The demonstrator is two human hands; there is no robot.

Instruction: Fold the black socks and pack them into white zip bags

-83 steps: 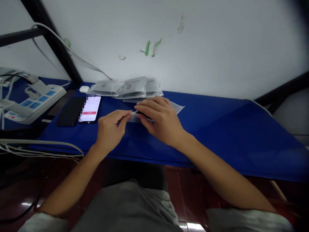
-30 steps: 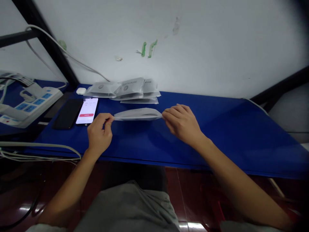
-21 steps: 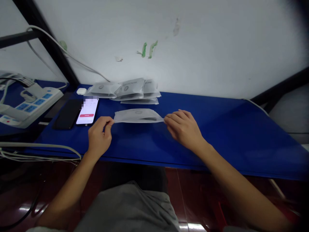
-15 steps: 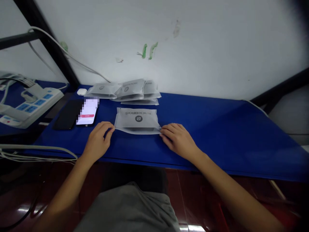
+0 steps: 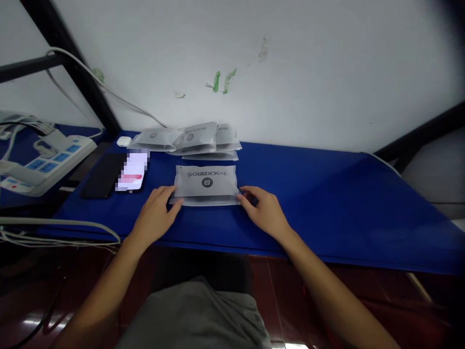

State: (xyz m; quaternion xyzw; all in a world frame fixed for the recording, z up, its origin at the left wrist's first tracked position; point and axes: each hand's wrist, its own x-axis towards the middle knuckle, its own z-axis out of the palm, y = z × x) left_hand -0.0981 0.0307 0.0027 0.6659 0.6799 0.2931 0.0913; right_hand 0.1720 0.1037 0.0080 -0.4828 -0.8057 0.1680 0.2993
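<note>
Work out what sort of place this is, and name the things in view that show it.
Probably an indoor workstation: a blue table against a wall, a pouch marked ROCKBROS with similar pouches behind it, and a power strip at the left.

Hands [image 5: 154, 213] at both ends of a frosted pouch [image 5: 207, 189], blue tabletop [image 5: 327, 208]; more pouches [image 5: 198, 138] behind, phones [image 5: 103, 177] at left
</note>
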